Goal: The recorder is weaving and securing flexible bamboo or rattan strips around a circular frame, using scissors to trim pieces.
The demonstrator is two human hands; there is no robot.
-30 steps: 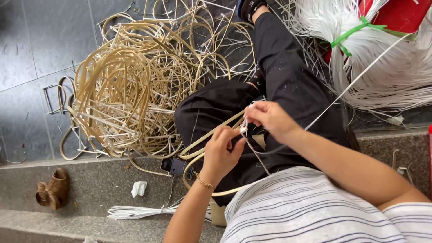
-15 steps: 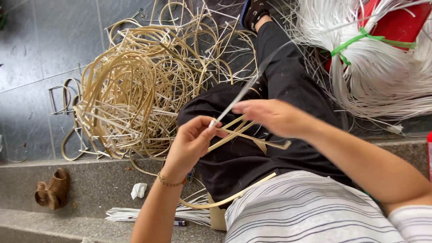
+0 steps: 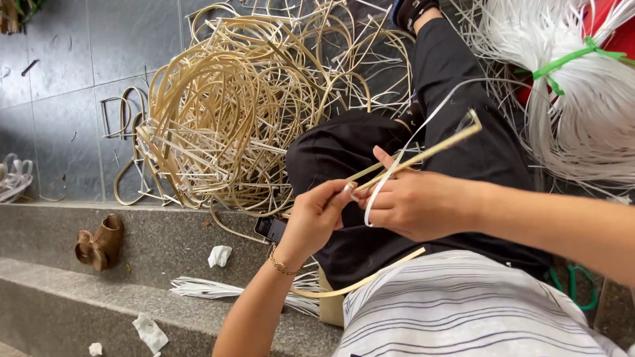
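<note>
My right hand (image 3: 417,201) grips a thin tan cane piece (image 3: 430,151) bent into a narrow loop, its closed end pointing up and to the right over my lap. A flat white strip (image 3: 423,125) curls from the cane past my right fingers. My left hand (image 3: 314,218), a bracelet on its wrist, pinches the white strip's lower end beside the cane. Both hands hover above my black trousers (image 3: 370,152).
A big tangle of tan cane loops (image 3: 231,112) lies on the dark tiled floor ahead. At top right is a white strip bundle (image 3: 582,99) with a green tie. A phone (image 3: 271,228), tissue (image 3: 219,254), loose white strips (image 3: 211,289) and a small woven shoe (image 3: 99,241) rest on stone steps.
The cane loop has been lifted and turned so its closed end now points up-right. My left hand has slid down along the white strip toward my right hand.
</note>
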